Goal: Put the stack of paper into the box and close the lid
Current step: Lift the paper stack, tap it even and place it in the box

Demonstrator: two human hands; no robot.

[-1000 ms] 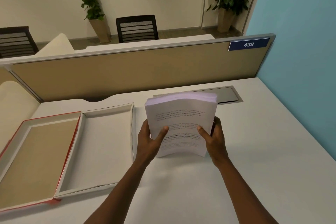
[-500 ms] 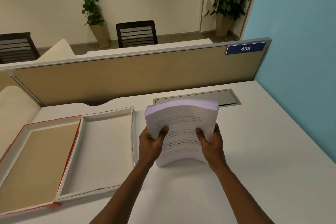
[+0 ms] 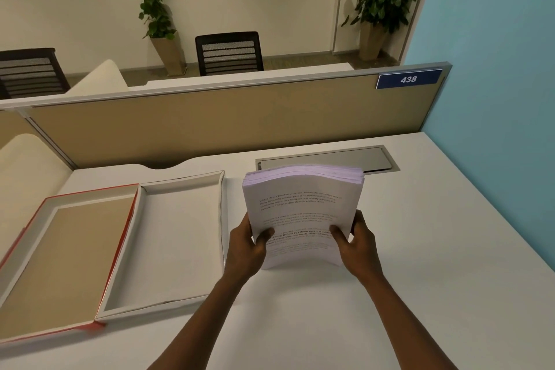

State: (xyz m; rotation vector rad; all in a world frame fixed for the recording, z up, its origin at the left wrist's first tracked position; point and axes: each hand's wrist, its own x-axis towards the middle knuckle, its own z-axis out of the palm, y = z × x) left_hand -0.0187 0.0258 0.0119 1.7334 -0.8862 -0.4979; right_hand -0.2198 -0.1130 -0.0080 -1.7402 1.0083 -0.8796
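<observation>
A thick stack of printed white paper [image 3: 301, 207] stands on its lower edge on the white desk, tilted and slightly bowed. My left hand [image 3: 244, 246] grips its left side and my right hand [image 3: 359, 245] grips its right side, thumbs on the front sheet. To the left lies the open box: its white tray [image 3: 177, 237] is empty and sits just beside my left hand. The hinged lid [image 3: 64, 252], with a red edge and tan inside, lies flat further left.
A grey cable-port cover [image 3: 327, 159] is set in the desk behind the paper. A tan partition [image 3: 210, 129] bounds the far edge and a blue wall [image 3: 495, 99] the right side. Bare desk surface lies right of and in front of my hands.
The stack has stayed upright between both hands, with my grip sliding slightly higher on its sides. The view has tilted a little. The box has not moved.
</observation>
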